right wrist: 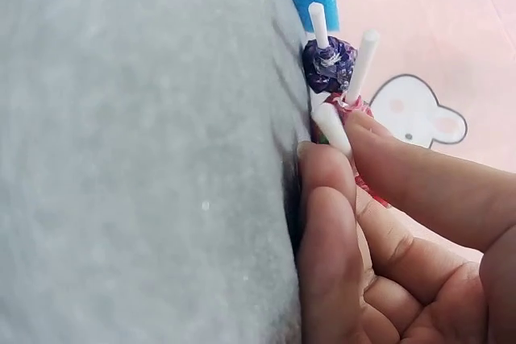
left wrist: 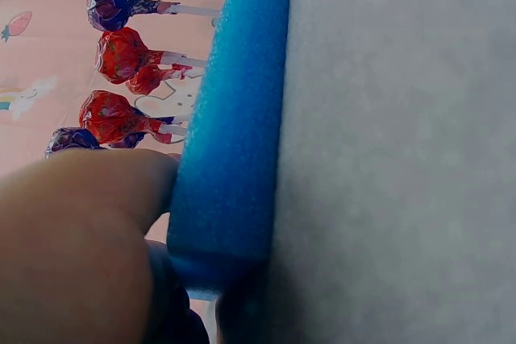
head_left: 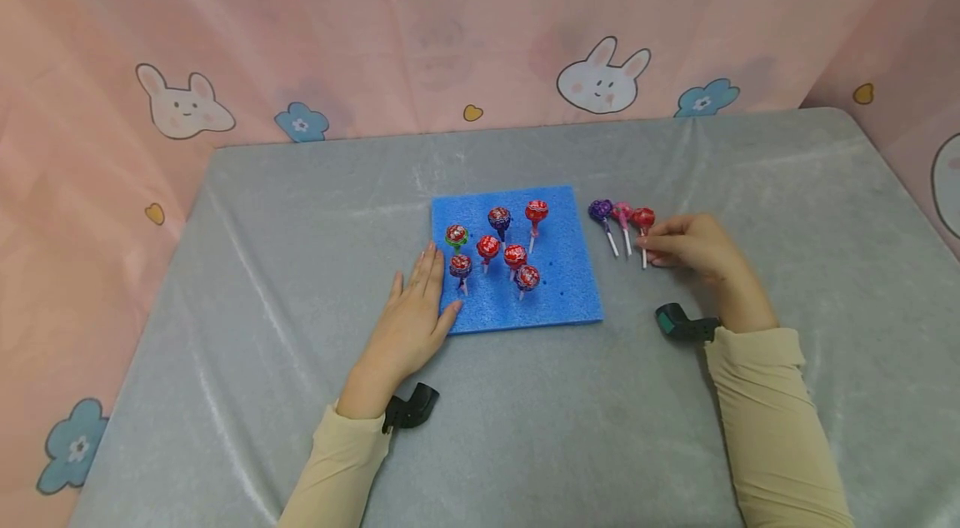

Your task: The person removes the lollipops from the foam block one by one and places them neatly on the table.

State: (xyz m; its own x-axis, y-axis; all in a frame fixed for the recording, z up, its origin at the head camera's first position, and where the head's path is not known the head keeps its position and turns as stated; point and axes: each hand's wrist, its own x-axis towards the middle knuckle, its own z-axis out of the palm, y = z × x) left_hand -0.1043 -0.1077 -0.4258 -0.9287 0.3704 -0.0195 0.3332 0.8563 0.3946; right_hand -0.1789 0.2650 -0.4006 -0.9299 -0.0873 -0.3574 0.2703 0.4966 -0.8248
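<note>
Currently, seven lollipops [head_left: 487,247] stand in a foam block [head_left: 570,261]; outside its three-o'clock edge the right hand [head_left: 696,245] pinches a red lollipop [head_left: 643,217], while the left hand [head_left: 412,313] rests straight-fingered against it at eight.

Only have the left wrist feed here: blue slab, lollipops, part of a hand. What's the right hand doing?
Observer: The right hand pinches the stick of a red lollipop, off to the right of the blue slab.

Operator: Anything else lying beside that one?

Observer: Yes, two more just to its left: a pink lollipop, then a purple lollipop nearer the slab.

Operator: Mine overlap. How many stand in the slab?

Observer: Seven by the head view, the leftmost of them a lollipop with green on its wrapper.
</note>
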